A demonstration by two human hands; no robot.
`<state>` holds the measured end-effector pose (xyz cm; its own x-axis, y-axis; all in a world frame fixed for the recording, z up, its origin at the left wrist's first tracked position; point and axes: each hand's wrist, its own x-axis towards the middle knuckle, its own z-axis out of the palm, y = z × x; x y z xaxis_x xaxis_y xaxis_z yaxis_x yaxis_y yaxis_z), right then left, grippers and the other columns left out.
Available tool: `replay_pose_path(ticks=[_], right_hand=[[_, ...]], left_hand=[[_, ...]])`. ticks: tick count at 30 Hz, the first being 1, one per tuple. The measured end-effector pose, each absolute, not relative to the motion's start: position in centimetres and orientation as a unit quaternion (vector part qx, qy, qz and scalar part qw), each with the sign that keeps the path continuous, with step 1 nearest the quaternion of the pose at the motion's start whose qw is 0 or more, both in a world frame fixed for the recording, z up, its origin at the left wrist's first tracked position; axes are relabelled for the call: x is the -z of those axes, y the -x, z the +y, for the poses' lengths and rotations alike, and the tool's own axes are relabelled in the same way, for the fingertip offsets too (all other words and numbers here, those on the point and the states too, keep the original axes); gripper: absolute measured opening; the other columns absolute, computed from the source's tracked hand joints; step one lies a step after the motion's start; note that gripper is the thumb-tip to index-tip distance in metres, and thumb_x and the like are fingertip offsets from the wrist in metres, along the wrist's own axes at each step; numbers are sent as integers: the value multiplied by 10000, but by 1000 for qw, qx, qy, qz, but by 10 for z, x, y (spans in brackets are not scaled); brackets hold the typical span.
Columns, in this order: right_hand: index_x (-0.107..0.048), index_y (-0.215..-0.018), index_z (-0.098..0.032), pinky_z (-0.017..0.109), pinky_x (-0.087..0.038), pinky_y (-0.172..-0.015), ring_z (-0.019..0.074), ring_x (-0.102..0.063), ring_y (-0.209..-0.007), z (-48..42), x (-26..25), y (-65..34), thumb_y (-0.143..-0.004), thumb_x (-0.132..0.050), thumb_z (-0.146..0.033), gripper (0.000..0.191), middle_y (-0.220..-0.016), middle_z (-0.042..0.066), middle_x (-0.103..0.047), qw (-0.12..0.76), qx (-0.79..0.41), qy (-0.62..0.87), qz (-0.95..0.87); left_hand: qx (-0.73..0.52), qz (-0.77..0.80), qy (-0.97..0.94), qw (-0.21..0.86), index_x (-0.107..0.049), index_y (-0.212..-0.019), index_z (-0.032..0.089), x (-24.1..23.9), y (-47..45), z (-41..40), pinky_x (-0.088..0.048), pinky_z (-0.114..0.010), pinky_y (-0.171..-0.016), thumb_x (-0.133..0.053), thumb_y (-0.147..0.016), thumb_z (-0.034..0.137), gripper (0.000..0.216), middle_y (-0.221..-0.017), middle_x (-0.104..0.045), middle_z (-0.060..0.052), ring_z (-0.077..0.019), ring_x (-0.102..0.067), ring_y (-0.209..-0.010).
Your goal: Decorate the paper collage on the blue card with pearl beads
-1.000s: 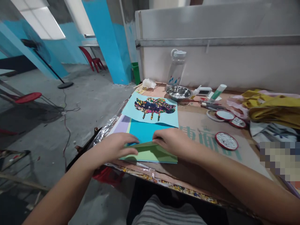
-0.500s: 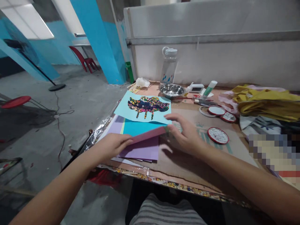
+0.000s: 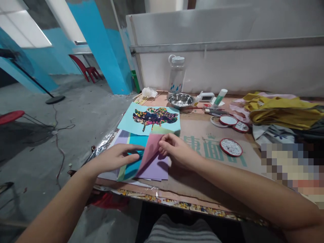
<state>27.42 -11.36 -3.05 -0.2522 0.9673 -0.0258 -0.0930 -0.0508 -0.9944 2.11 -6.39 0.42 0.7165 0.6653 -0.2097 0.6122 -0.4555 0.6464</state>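
Note:
My right hand (image 3: 174, 150) is closed in a pinch at the upper right edge of a pink sheet of paper (image 3: 151, 146), which stands tilted up from the stack. Thumb and fingers apart, my left hand (image 3: 113, 157) is over the teal paper (image 3: 133, 167), left of the pink sheet; whether it touches the paper I cannot tell. Purple paper (image 3: 160, 172) lies beneath, at the right of the stack. Beyond both hands rests a light-blue sheet (image 3: 125, 123) bearing a multicoloured speckled cut-out (image 3: 155, 118).
Behind the papers stand a clear bottle (image 3: 177, 74) and a steel bowl (image 3: 181, 100). To the right are a glue stick (image 3: 220, 97), a red-rimmed dish of small pale pieces (image 3: 231, 147) and yellow cloth (image 3: 275, 109). Cardboard (image 3: 197, 125) covers the tabletop.
The pink sheet, held low and slanted between both hands before, now tilts up in my right hand. My left hand has come off it, and more teal paper shows.

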Motion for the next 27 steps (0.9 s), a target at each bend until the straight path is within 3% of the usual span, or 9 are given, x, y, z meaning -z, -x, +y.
replay_pose_path(ticks=[6,9,12,16,20,27], right_hand=[[-423,-873,-220,313,-491,-675,136,-578,-687,-117,38,-256,-728,-763,-530,482,-767,-35,-555,475,-554,448,-516],[-427,-938,-221,312,-489,-709,162,-605,-779,-126,34,-258,-676,-819,-495,546,-833,-15,-596,435,-571,458,-524],[-468,-964,-209,309,-481,-732,177,-608,-836,-132,28,-262,-767,-750,-485,441,-904,17,-633,395,-553,459,-573],[-528,-907,-189,298,-462,-742,163,-570,-820,-126,30,-266,-873,-607,-506,328,-878,16,-602,412,-528,446,-594],[-553,-875,-173,296,-439,-714,142,-535,-743,-119,34,-269,-864,-612,-514,346,-812,4,-578,414,-542,428,-593],[-559,-869,-175,303,-448,-731,144,-557,-753,-119,36,-269,-839,-637,-542,376,-821,11,-602,435,-556,420,-570]], left_hand=[[-85,332,-868,358,-566,-1354,216,-8,-61,-67,-503,-352,-929,-542,-906,554,561,-1305,-658,-86,-269,-647,-1084],[-112,375,-857,336,-620,-1262,194,3,-68,-68,-504,-368,-898,-552,-896,532,503,-1225,-697,-93,-287,-660,-1046],[-116,391,-857,315,-667,-1144,176,9,-68,-70,-509,-352,-826,-554,-886,520,444,-1097,-740,-81,-286,-678,-952],[-117,364,-866,323,-660,-1208,184,10,-65,-68,-500,-337,-854,-524,-910,512,464,-1177,-723,-78,-284,-671,-1021],[-121,351,-859,352,-625,-1298,195,11,-63,-65,-478,-350,-942,-513,-920,532,519,-1283,-679,-75,-285,-644,-1119],[-116,336,-867,349,-672,-1200,195,12,-62,-66,-483,-320,-880,-479,-942,530,465,-1182,-717,-60,-262,-662,-1015]])
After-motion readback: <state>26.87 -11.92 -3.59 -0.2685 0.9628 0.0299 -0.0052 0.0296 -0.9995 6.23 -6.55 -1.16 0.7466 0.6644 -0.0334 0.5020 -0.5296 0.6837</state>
